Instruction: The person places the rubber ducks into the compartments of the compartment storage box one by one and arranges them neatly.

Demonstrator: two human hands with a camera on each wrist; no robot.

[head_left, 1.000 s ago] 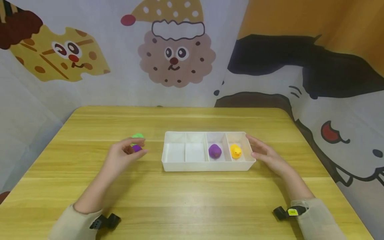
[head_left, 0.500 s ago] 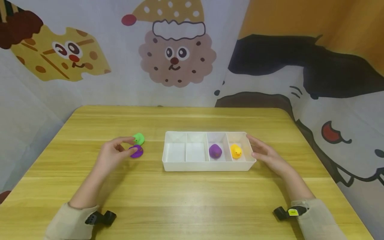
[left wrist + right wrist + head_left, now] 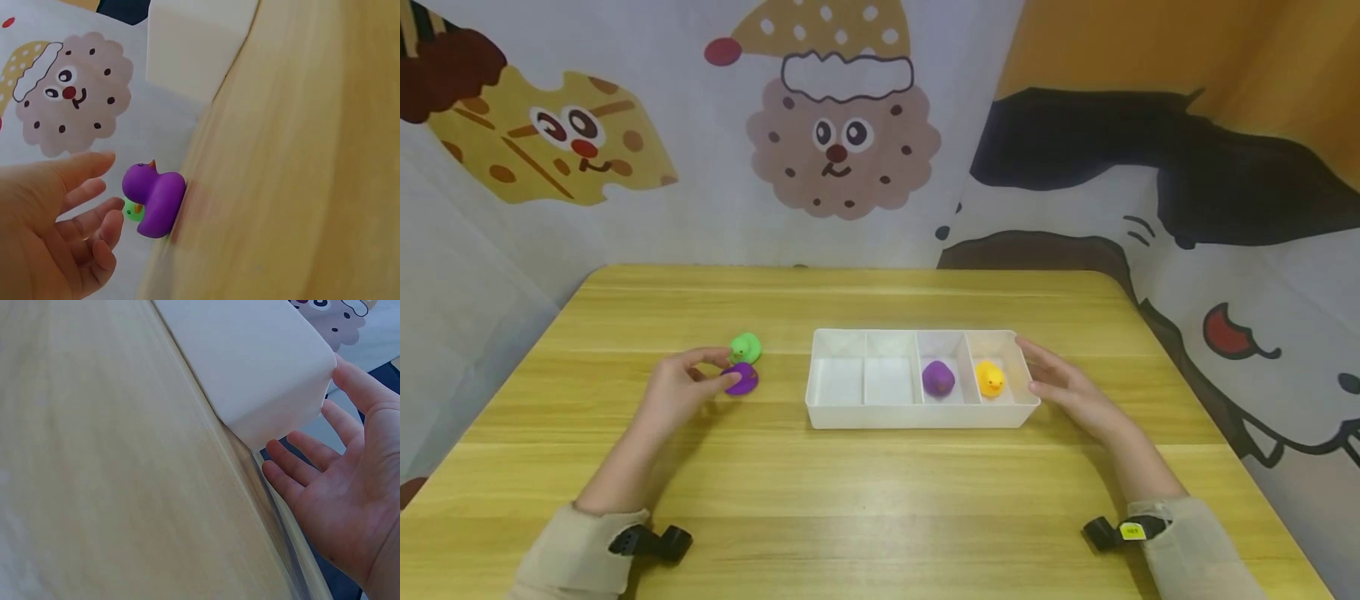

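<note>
A purple rubber duck (image 3: 743,380) sits on the table, and close behind it is a green rubber duck (image 3: 747,347). My left hand (image 3: 676,388) is just left of them, thumb and fingers apart. In the left wrist view a gap shows between that hand (image 3: 59,228) and the purple duck (image 3: 156,194), which partly hides the green one (image 3: 132,211). My right hand (image 3: 1075,393) touches the right end of a white divided box (image 3: 921,417); in the right wrist view the thumb meets the box's corner and the fingers (image 3: 294,464) are loosely spread.
The box's rightmost compartment holds a yellow rubber duck (image 3: 990,379). A rounded purple toy (image 3: 937,379) lies in the compartment beside it. The wooden table (image 3: 880,508) ends at a cartoon-printed curtain (image 3: 700,225). Each wrist wears a small black camera (image 3: 655,543).
My left hand has drawn back to the left, away from the purple and green ducks, which now show more fully. The right hand has stayed at the box's end.
</note>
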